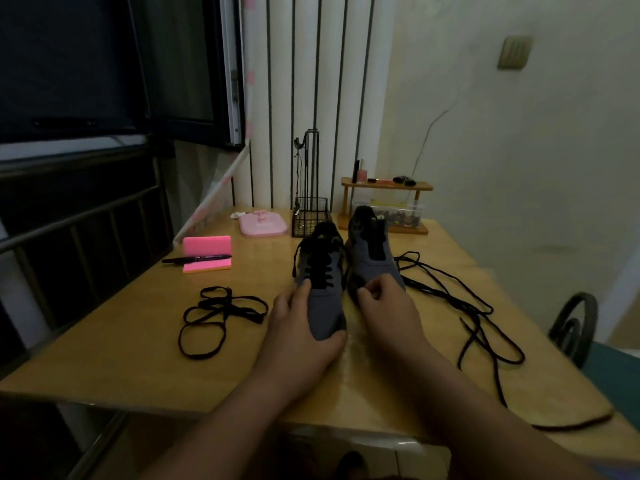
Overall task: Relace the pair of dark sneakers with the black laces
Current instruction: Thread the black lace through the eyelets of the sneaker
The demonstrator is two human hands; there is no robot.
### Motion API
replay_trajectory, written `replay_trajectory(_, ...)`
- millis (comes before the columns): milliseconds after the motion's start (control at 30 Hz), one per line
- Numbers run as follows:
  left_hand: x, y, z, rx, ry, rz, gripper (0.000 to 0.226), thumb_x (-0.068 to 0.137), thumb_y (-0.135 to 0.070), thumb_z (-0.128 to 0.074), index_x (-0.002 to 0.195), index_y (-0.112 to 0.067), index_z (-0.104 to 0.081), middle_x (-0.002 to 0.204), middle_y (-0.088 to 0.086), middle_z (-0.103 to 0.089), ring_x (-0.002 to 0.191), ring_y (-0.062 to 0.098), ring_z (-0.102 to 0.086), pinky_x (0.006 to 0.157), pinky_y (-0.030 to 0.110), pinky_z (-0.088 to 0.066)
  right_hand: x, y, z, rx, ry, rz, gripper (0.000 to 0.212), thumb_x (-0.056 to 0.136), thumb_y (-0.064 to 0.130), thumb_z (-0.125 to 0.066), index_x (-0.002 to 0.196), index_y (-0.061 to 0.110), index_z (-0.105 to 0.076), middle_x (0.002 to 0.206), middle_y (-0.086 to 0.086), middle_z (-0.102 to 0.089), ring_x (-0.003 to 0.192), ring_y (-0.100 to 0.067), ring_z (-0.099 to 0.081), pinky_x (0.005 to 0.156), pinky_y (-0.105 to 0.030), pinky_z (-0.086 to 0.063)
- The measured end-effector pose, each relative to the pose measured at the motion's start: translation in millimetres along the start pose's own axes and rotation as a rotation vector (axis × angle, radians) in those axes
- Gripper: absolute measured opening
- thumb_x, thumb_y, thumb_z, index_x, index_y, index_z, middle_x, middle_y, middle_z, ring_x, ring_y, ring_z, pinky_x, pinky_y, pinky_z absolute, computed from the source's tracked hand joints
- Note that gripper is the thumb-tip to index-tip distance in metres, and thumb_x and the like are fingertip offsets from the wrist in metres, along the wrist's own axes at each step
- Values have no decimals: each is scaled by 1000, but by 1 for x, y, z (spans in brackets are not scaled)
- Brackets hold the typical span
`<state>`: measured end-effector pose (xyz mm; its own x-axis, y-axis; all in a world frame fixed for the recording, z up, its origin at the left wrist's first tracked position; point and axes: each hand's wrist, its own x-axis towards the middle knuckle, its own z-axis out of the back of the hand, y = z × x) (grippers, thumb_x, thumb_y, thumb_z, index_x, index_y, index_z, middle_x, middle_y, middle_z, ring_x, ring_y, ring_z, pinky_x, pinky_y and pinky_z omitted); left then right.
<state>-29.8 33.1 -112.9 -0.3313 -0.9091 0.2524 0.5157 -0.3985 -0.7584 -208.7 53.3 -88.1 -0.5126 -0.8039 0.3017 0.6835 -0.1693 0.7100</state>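
Note:
Two dark grey sneakers stand side by side in the middle of the wooden table [121, 358], toes toward me. The left sneaker [323, 296] has a black lace through its lower eyelets, and my left hand [301, 327] grips its toe from the left side. The right sneaker [372, 251] shows no lace. My right hand [384, 303] rests over its toe with fingers curled; what they pinch is hidden. A loose flat black lace [221, 317] lies coiled at the left. A long loose round black lace [478, 313] sprawls at the right.
A pink sticky-note block [207, 252] with a black marker [197, 259] sits at the back left. A pink stand [265, 225], a black wire basket [310, 220] and a small wooden shelf [386, 202] line the back. A bed rail runs along the left edge.

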Motion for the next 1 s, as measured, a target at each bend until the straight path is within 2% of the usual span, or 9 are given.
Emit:
replay_trajectory(100, -4, -7, -7, -19, -54, 6, 103, 84, -56, -75, 165, -32, -15, 160, -15, -19, 149, 18, -31, 121, 40, -38, 17, -6, 2, 2, 33, -1, 13, 102, 31, -58, 98, 19, -55, 87, 3, -60, 78, -11, -56, 63, -34, -44)
replay_trajectory(233, -16, -13, -10, -41, -83, 6, 103, 84, -54, -76, 165, -31, -16, 158, -15, -22, 145, 15, -36, 117, 37, -43, 21, -11, 3, 106, 94, 65, 15, 105, 33, -57, 108, 19, -59, 94, 7, -62, 84, -4, -57, 64, -26, -42)
replay_trajectory(367, -30, -18, -14, 47, -105, -14, 107, 75, -73, -63, 163, -36, -15, 156, -17, -23, 145, 12, -34, 118, 39, -42, 13, -21, -2, 344, 139, 81, 19, 106, 40, -55, 108, 23, -62, 99, 5, -67, 92, -9, -64, 75, -31, -52)
replay_trajectory(467, -29, -22, -5, -2, -81, 20, 91, 80, -85, -47, 157, -40, -31, 151, -17, -33, 136, 6, -41, 113, 37, -45, 11, -23, -5, 462, 164, 86, 13, 104, 39, -58, 104, 27, -63, 98, 6, -70, 91, -8, -68, 74, -29, -54)
replay_trajectory(600, 15, -27, 19, -92, -112, 39, 45, 103, -47, -57, 144, -31, -50, 139, -9, -45, 121, 10, -55, 101, 40, -56, 19, -12, -3, 349, 24, 144, 12, 102, 30, -64, 111, 22, -62, 100, 8, -66, 90, -1, -61, 69, -15, -46)
replay_trajectory(733, 67, -38, 40, 71, -122, -38, 49, 102, -30, -62, 149, -28, -46, 143, -3, -49, 118, 19, -59, 102, 42, -55, 50, 12, 3, 192, 53, 255, 40, 101, 33, -66, 138, 24, -56, 125, 6, -58, 111, -8, -59, 94, -30, -53)
replay_trajectory(867, 88, -46, 49, 119, 17, -38, 33, 99, -19, -62, 129, -28, -50, 106, 2, -67, 90, 20, -67, 82, 47, -61, 63, 32, 12, 67, 149, 196, 15, 101, 26, -65, 115, 21, -62, 104, 6, -63, 101, -15, -62, 81, -31, -51)
replay_trajectory(933, 93, -48, 55, 98, 65, -8, 31, 99, -16, -61, 125, -25, -48, 91, 6, -67, 77, 20, -66, 67, 41, -59, 64, 37, 23, 38, 206, 177, 10, 101, 22, -64, 110, 17, -62, 99, 4, -63, 96, -18, -63, 81, -36, -54)
replay_trajectory(1000, 99, -48, 66, 82, 91, 23, 25, 101, -16, -60, 123, -23, -50, 91, 8, -66, 72, 19, -63, 57, 33, -48, 68, 42, 38, -30, 270, 180, 9, 101, 20, -62, 109, 16, -64, 98, 1, -64, 93, -19, -63, 80, -36, -55)
